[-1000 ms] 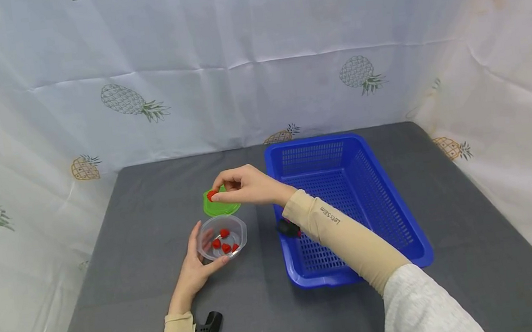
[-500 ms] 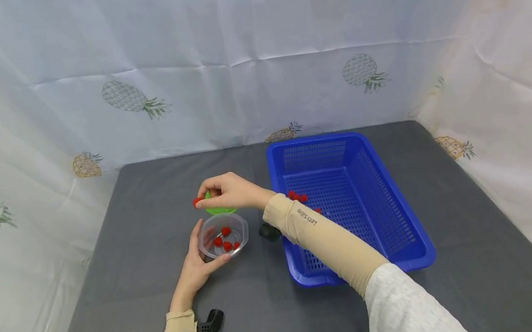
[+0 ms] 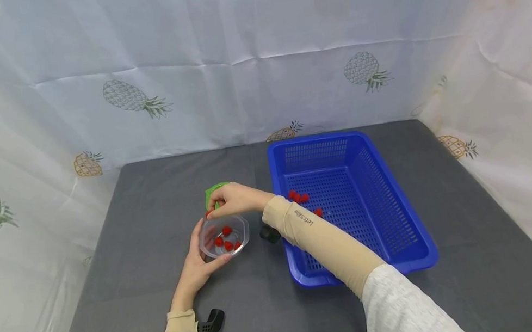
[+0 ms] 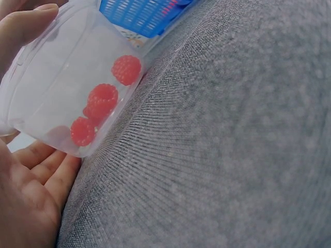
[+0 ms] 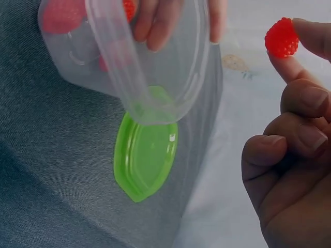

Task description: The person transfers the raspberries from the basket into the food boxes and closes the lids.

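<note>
A red raspberry point(image 5: 282, 38) is pinched between the thumb and index fingertip of my right hand point(image 3: 239, 197). That hand hovers over the far rim of a clear plastic container point(image 3: 241, 232), the other fingers curled in. My left hand point(image 3: 193, 270) holds the container from its left side, thumb at the near rim and fingers along the opposite wall. Several raspberries point(image 4: 102, 99) lie on the container's bottom. A green lid point(image 5: 147, 155) lies flat on the grey cloth just beyond the container, partly covered by my right hand in the head view.
A blue perforated basket point(image 3: 401, 205) stands to the right, my right forearm crossing its near left part. Several more raspberries point(image 3: 297, 197) lie inside along its left side. White pineapple-print cloth point(image 3: 248, 97) hangs behind the grey-covered table point(image 3: 152, 201).
My right hand has moved left, then down and nearer to the container's rim with the raspberry. Its forearm shifted left and uncovered raspberries in the basket. My left hand keeps its place.
</note>
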### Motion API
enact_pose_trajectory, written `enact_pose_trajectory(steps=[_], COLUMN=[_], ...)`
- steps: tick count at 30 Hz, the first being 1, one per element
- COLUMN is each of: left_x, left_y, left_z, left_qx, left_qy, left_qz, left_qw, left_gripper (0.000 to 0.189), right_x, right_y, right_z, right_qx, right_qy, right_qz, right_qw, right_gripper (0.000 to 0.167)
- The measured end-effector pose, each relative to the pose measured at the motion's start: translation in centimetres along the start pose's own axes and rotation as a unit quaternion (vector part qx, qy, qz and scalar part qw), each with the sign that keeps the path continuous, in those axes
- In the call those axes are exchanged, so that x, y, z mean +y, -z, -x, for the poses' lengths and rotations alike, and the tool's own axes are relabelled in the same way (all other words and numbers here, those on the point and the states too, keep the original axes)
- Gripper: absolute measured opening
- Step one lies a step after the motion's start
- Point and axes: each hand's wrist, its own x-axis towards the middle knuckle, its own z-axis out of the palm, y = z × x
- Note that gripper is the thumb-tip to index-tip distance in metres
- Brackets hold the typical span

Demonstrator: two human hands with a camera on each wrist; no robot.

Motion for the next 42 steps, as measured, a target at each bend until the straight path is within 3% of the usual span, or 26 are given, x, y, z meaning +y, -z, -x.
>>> enact_pose_trajectory(steps=[9,18,32,42], left_x=[0.0,0.3,0.3,0.3], left_y=[0.0,0.0,0.1,0.2], left_z=[0.1,-0.1,0.1,0.0], left_qx=[0.0,0.0,-0.004,-0.007], left_qy=[0.014,0.02,0.036,0.033], left_qz=[-0.002,-0.009,-0.002,0.002], left_qw=[0.9999,0.9998,0.9994,0.9994], left_gripper=[0.103,0.104,0.103,0.103], right_x=[0.5,0.8,1.0,1.1], right_y=[-0.7,-0.7,-1.2,-1.7], right_z=[-0.6,-0.9,-1.1,-1.5], right_qx=[-0.04,-0.065,-0.099,-0.102], right_qy=[-0.018,-0.005,-0.011,-0.016], right_qz=[0.054,0.102,0.12,0.133], right_qw=[0.9976,0.9927,0.9878,0.9858], right_gripper=[0.014,0.013,0.013,0.012])
